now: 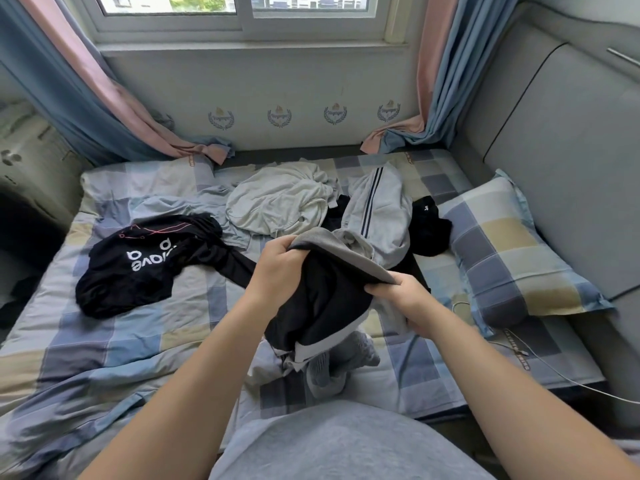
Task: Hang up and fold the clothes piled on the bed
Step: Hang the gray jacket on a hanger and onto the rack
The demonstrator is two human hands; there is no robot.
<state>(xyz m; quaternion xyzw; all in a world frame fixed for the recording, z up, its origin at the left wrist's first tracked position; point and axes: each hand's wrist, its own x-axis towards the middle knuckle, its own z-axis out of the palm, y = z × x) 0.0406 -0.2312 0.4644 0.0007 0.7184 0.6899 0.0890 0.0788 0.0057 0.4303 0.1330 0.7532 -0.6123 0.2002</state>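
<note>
Grey socks [334, 370]: on the checked bed [104, 341], right under the black garment, nearest the person.
Black garment [322, 303]: lifted above the bed's middle and held by both hands; a grey band runs along its top edge and the dark cloth hangs bunched below.
Left grip [277, 268]: fingers curled over the left end of the garment's grey band, clamped on it.
Right grip [401, 299]: fingers and thumb pinched tight on the band's right end.
Black T-shirt [138, 265]: left of the black garment, crumpled, with white lettering on top.
Checked pillow [512, 251]: right of the black garment, against the padded headboard.
Grey striped trousers [377, 206]: just behind the black garment, heaped.
Cream garment [280, 202]: behind and left of the black garment, rumpled, beside the trousers.
Curtains [114, 98]: well behind the black garment, their ends lying on the bed's far edge.
</note>
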